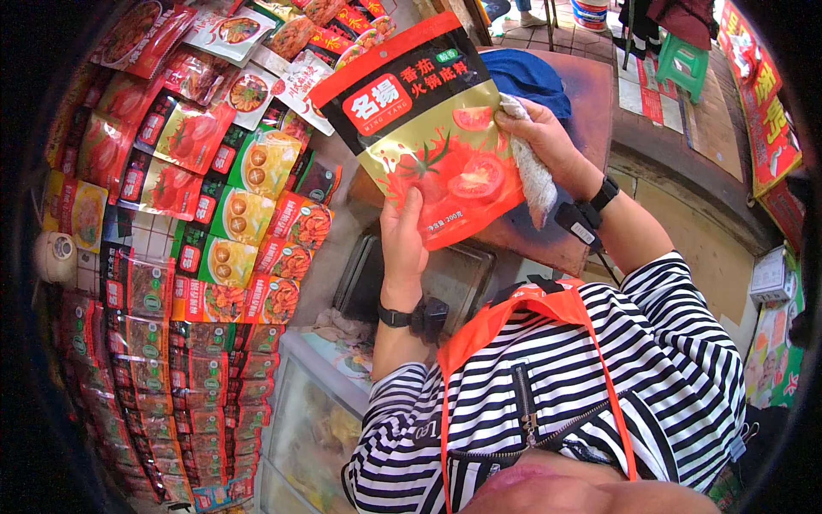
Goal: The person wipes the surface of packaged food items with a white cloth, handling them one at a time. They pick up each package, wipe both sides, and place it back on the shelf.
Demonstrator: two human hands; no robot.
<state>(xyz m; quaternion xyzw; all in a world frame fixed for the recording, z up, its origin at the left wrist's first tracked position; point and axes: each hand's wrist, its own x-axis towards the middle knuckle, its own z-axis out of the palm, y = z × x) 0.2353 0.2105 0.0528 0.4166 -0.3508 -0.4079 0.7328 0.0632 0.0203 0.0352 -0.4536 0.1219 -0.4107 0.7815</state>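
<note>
A tomato hotpot base packet [424, 141], red, black and gold with printed tomatoes, is held up tilted before my chest. My left hand [403, 250] grips its lower left edge, thumb on the printed front and fingers behind. At the right edge my right hand [549, 138] pinches a bunched whitish cloth [534, 173] against the packet. Whether its fingers also hold the packet's edge is hidden. Similar tomato packets [192, 132] hang on the rack to my left, beside green mushroom packets [247, 212].
A wire rack [144, 231] full of seasoning packets fills the left side. Behind my hands stands a worn brown table [594, 96] with a blue cloth [530, 80]. A dark tray [462, 270] and a clear plastic drawer unit [308, 411] lie below. A green stool [684, 64] stands farther off.
</note>
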